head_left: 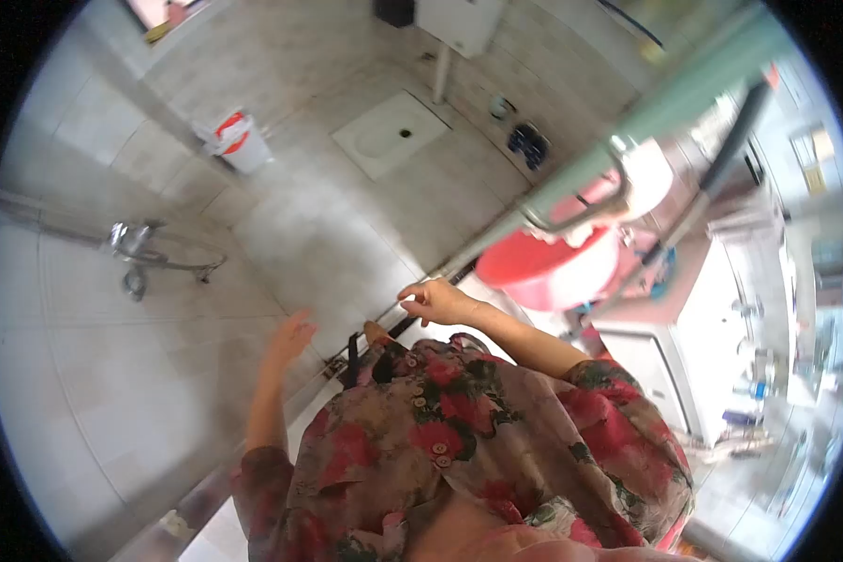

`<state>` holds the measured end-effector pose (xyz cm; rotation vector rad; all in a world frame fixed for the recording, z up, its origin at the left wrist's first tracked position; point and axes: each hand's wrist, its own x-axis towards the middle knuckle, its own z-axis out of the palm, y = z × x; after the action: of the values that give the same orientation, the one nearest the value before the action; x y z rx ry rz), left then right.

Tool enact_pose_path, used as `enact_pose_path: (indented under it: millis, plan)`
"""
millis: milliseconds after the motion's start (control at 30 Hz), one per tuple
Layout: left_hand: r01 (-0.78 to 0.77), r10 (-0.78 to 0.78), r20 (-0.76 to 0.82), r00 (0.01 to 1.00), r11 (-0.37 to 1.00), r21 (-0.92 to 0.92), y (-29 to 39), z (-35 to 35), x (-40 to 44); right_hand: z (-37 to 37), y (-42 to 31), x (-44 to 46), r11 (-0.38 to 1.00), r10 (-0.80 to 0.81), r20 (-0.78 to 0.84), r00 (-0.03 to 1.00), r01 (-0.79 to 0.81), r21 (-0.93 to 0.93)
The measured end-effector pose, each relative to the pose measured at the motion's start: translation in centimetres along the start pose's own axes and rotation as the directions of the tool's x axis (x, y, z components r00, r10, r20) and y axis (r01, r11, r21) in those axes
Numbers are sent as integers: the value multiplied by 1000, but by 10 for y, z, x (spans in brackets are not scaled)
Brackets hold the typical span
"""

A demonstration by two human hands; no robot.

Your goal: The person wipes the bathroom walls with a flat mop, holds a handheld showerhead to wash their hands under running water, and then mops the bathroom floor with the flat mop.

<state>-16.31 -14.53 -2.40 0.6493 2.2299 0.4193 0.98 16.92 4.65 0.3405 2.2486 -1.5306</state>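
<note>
My left hand (295, 335) hangs in the air over the bathroom floor, near the tiled wall on the left. Slight blur softens its fingers, which look apart with nothing between them. In front of my body, my right hand (437, 302) is held above the doorway threshold (401, 315). Its fingers bend loosely with gaps between them, and I see no object in it. The flowered shirt (440, 412) I wear fills the lower middle of the head view.
A white squat toilet (384, 131) is set in the floor ahead. Left of it stands a white bucket (253, 155). A shower tap (131, 245) juts from the left wall. On the right, a red basin (525, 272) rests beyond the green door (693, 89), near a white cabinet (632, 361).
</note>
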Motion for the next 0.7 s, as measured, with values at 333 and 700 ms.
enact_pose_path:
  millis: [333, 700]
  plan:
    - [118, 199, 642, 740, 902, -416, 220, 110, -140, 43, 322, -272, 858, 513, 226, 828, -507, -88]
    - [98, 131, 609, 782, 940, -328, 229, 152, -138, 68, 294, -447, 531, 617, 300, 728, -666, 523]
